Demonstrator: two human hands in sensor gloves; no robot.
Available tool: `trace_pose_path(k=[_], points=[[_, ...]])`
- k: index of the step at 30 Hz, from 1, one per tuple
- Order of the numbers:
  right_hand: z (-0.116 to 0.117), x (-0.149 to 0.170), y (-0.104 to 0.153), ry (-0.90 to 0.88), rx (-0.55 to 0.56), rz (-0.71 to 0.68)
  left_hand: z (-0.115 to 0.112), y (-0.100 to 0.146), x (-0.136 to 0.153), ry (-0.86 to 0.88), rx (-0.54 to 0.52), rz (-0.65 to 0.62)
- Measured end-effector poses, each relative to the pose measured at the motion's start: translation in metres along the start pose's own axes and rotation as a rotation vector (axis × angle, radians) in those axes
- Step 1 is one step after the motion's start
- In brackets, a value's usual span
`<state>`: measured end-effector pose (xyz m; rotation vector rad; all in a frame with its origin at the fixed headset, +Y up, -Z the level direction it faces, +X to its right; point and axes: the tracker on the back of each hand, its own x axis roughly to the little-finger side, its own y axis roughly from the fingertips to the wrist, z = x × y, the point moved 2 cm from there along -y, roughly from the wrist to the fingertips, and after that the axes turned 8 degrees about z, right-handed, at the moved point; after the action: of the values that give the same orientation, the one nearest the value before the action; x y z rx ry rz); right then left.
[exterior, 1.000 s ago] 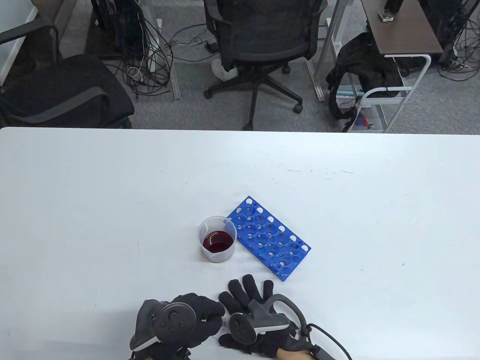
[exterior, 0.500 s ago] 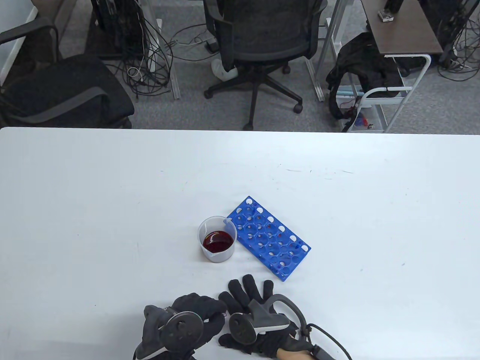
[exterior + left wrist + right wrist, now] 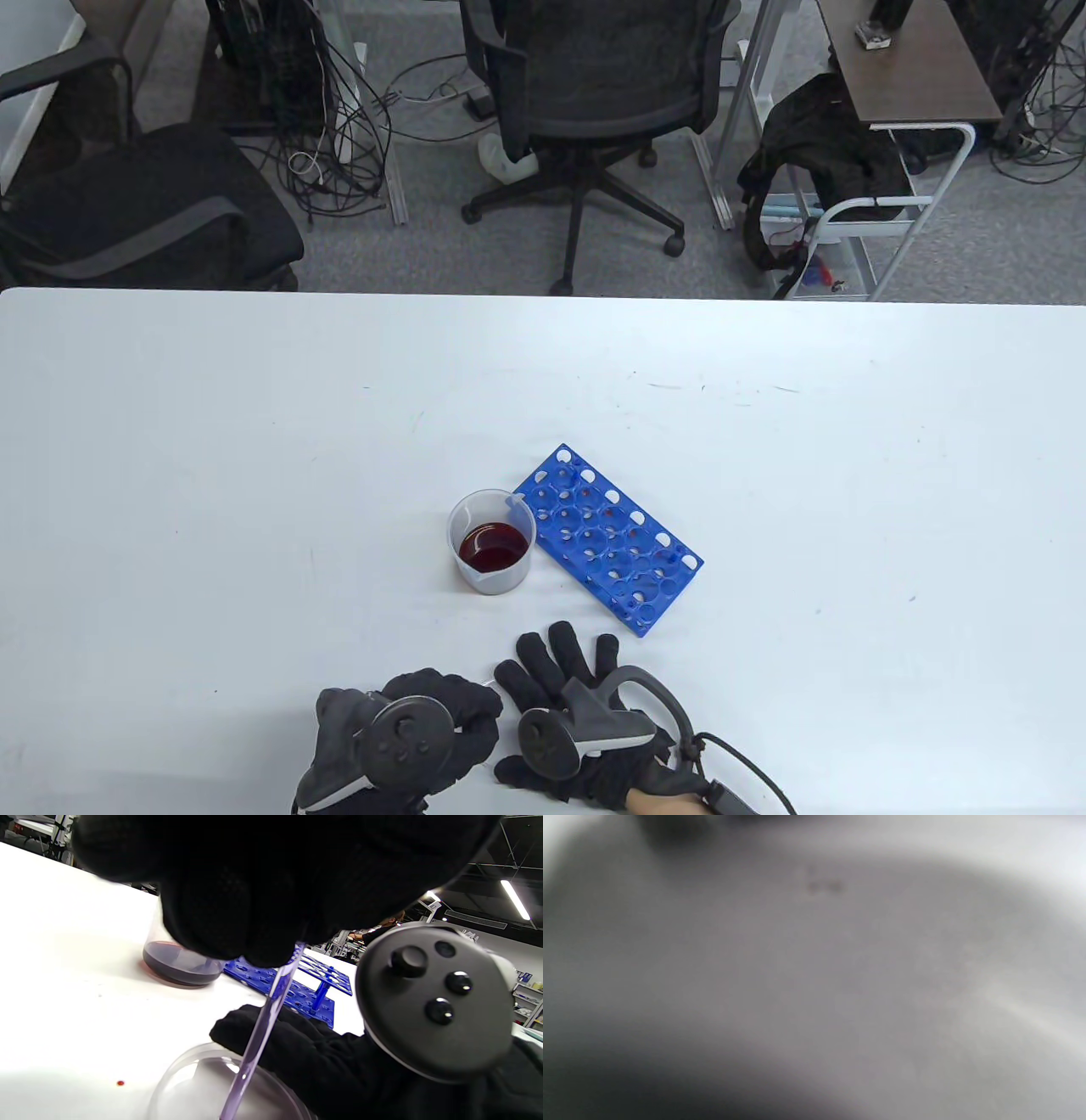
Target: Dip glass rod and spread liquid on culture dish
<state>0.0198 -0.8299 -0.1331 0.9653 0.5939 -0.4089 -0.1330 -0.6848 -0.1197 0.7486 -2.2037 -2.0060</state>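
Near the bottom centre of the table view, the left hand (image 3: pixel 424 722) was curled closed, its tracker facing the camera. In the left wrist view its fingers (image 3: pixel 237 899) pinched the upper end of a clear glass rod (image 3: pixel 263 1018), which slanted down from the middle of the frame to the lower centre. The rod's lower end reached into a clear culture dish (image 3: pixel 199 1086) at the bottom edge of that view; whether the tip touched the dish floor could not be told.

Just right of the left hand in the table view, the right hand (image 3: pixel 568 696) lay flat on the white table (image 3: pixel 212 475) with its fingers spread and holding nothing, beside the dish. The right wrist view was a grey blur.

Above the hands, at the centre of the table view, stood a small beaker (image 3: pixel 491 542) of dark red liquid, and touching its right side lay a blue test-tube rack (image 3: pixel 608 538). A tiny red drop (image 3: pixel 120 1082) sat on the table at the lower left of the left wrist view.
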Motion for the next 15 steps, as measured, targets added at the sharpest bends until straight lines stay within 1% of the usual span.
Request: trace_pose_path(k=[6, 10, 15], points=[[0.0, 0.0, 0.0, 0.0, 0.0, 0.0, -0.0035, -0.0008, -0.0019, 0.047, 0.032, -0.019], [0.0, 0.0, 0.0, 0.0, 0.0, 0.0, -0.0051, -0.0005, -0.0042, 0.048, 0.022, -0.027], [0.0, 0.0, 0.0, 0.0, 0.0, 0.0, -0.0067, 0.0015, -0.0086, 0.012, -0.053, -0.033]])
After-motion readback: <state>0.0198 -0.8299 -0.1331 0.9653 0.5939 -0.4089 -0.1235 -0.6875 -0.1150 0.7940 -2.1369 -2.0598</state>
